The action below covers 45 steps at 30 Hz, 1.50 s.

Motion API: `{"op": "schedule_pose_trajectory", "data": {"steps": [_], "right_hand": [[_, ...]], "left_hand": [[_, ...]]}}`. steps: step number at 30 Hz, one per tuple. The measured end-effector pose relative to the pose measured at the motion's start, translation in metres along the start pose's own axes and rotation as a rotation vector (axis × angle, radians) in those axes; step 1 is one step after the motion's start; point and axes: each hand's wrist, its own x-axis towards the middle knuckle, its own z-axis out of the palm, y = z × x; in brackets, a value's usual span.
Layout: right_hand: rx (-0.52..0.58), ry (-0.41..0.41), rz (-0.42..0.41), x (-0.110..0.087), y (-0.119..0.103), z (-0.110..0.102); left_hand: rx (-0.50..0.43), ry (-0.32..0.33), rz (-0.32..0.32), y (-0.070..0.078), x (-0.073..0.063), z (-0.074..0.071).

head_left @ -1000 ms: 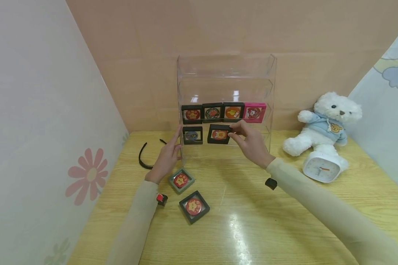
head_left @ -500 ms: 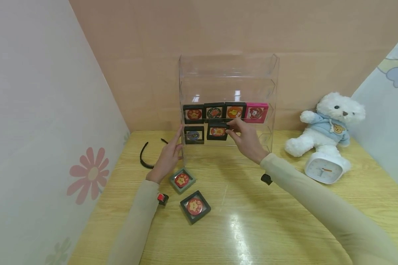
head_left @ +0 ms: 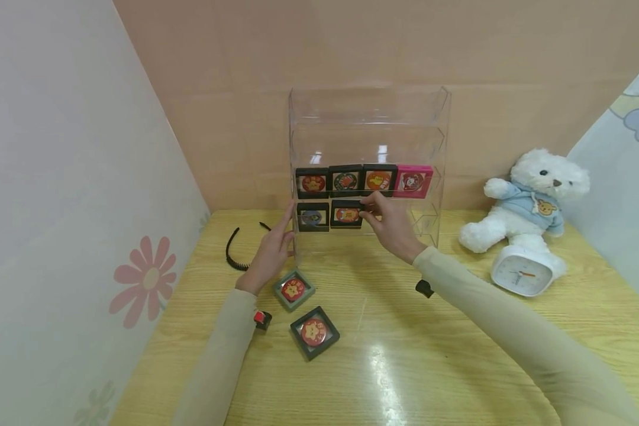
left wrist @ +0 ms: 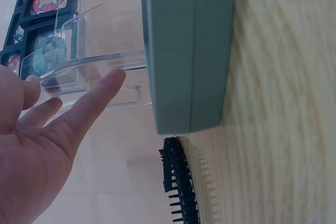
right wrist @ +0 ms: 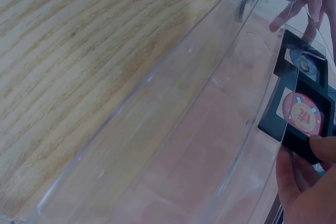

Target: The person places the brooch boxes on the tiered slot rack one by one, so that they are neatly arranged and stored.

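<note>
My right hand [head_left: 391,228] pinches the right edge of a black square display frame [head_left: 346,215] with a round red badge inside. This frame stands in a lower tier of the clear acrylic rack [head_left: 367,142], beside a black frame with a blue badge [head_left: 313,217]. In the right wrist view, thumb and fingers hold the red-badge frame [right wrist: 302,114] behind the clear front lip. My left hand [head_left: 268,254] rests against the rack's left side, its fingers fairly straight. In the left wrist view, that hand [left wrist: 47,145] touches the rack's clear edge [left wrist: 94,61].
Above, a tier holds three black frames and a pink frame [head_left: 412,181]. A green frame [head_left: 294,290] and a dark frame [head_left: 314,333] lie on the table. A black headband [head_left: 234,257] is left; a teddy bear [head_left: 532,201] and white clock [head_left: 522,272] are right.
My right hand has moved slightly left with the red-badge frame, which now stands closer to the blue-badge frame and straighter in the tier. My left hand has stayed at the rack's side.
</note>
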Motion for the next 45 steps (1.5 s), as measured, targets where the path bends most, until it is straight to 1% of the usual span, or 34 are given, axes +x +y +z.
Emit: {"op": "schedule_pose_trajectory", "data": {"steps": [6, 13, 24, 27, 30, 33, 36, 40, 43, 45], "right_hand": [[0.006, -0.010, 0.007, -0.002, 0.000, 0.000], [0.023, -0.022, 0.010, -0.003, 0.001, 0.001], [-0.015, -0.003, -0.015, -0.004, 0.002, 0.002], [-0.012, -0.009, -0.014, -0.004, 0.002, 0.002], [-0.011, -0.019, -0.017, -0.005, 0.002, 0.002], [-0.018, -0.024, -0.034, -0.005, 0.001, 0.001], [-0.016, -0.001, -0.065, -0.004, 0.000, -0.002], [-0.008, 0.048, -0.093, -0.003, -0.003, -0.009], [-0.017, 0.059, -0.102, -0.004, -0.006, -0.013], [-0.020, 0.055, -0.108, -0.006, -0.007, -0.014]], "left_hand": [[-0.002, -0.001, 0.001, 0.002, 0.000, 0.000], [-0.003, -0.006, -0.020, 0.002, 0.000, 0.001], [-0.001, -0.004, -0.007, 0.002, 0.001, 0.002], [-0.012, -0.007, -0.013, 0.002, 0.001, 0.002], [-0.046, -0.017, -0.032, 0.002, 0.000, 0.002], [-0.068, -0.023, -0.049, 0.003, -0.001, 0.001], [-0.058, -0.021, -0.041, 0.002, -0.001, 0.001], [-0.059, -0.019, -0.035, 0.001, 0.000, 0.000], [-0.075, -0.022, -0.052, 0.001, 0.000, 0.001], [-0.079, -0.022, -0.052, 0.000, 0.000, 0.001]]}}
